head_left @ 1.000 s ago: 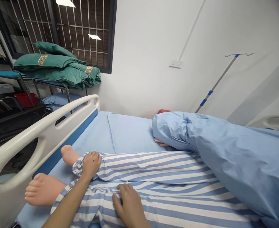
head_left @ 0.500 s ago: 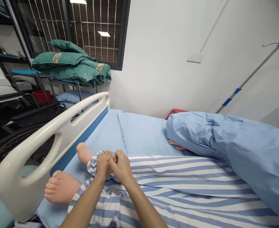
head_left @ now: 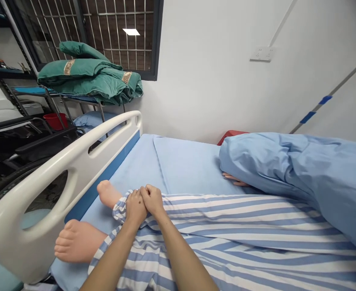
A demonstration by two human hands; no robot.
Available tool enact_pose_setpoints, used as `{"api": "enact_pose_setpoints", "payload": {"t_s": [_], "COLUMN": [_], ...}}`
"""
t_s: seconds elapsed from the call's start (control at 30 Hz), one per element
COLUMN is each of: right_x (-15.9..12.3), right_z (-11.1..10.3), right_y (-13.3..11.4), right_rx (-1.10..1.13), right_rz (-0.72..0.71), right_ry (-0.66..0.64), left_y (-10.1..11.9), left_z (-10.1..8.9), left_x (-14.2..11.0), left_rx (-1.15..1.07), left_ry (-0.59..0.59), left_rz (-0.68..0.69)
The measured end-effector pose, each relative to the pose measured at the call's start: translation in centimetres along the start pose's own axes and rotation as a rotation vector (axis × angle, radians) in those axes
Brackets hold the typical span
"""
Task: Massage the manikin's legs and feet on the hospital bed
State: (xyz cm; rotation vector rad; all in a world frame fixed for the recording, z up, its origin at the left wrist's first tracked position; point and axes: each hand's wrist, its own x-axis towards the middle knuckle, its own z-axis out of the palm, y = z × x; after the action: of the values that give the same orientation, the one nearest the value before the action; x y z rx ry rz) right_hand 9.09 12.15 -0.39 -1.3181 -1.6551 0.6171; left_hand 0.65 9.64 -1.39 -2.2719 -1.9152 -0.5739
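A manikin lies on the bed in blue-and-white striped trousers, its near bare foot and far bare foot pointing toward the footboard. Over the far lower leg, just above the ankle, my left hand is closed with its fingers bent over the striped cloth. My right hand is closed too, knuckles up, on the same trouser leg and touching the left hand. The fingertips of both hands are hidden on the far side. A manikin hand peeks out from under the blue quilt.
The white footboard rises at the left end of the light blue sheet. Beyond it stand a wheelchair, a red bucket and folded green bedding. A pole with blue bands leans into view at the right.
My right hand's fingers have curled tighter and its thumb has tucked in against the left hand. The left hand stays on the far lower leg. The view has shifted slightly.
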Motion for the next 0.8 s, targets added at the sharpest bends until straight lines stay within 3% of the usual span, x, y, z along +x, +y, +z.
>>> {"api": "enact_pose_setpoints", "payload": {"t_s": [0.17,0.33,0.43,0.63,0.8], "right_x": [0.2,0.9,1.1,0.9,0.9], "right_z": [-0.3,-0.9,-1.0,-0.7,-0.4], "right_y": [-0.1,-0.1,0.0,0.1,0.1], "right_rx": [0.165,0.368,0.439,0.434,0.342], "right_rz": [0.03,0.075,0.114,0.147,0.15], "right_ry": [0.032,0.05,0.058,0.098,0.122], "left_y": [0.1,1.3,1.8,1.6,1.5], "left_z": [-1.0,-3.8,-3.5,0.1,0.5], "left_x": [0.6,3.4,4.3,2.8,2.6], "left_rx": [-0.246,-0.764,-0.935,-0.502,-0.345], "left_ry": [0.092,0.178,0.186,0.101,0.08], "left_rz": [-0.116,-0.301,-0.385,-0.302,-0.291]}}
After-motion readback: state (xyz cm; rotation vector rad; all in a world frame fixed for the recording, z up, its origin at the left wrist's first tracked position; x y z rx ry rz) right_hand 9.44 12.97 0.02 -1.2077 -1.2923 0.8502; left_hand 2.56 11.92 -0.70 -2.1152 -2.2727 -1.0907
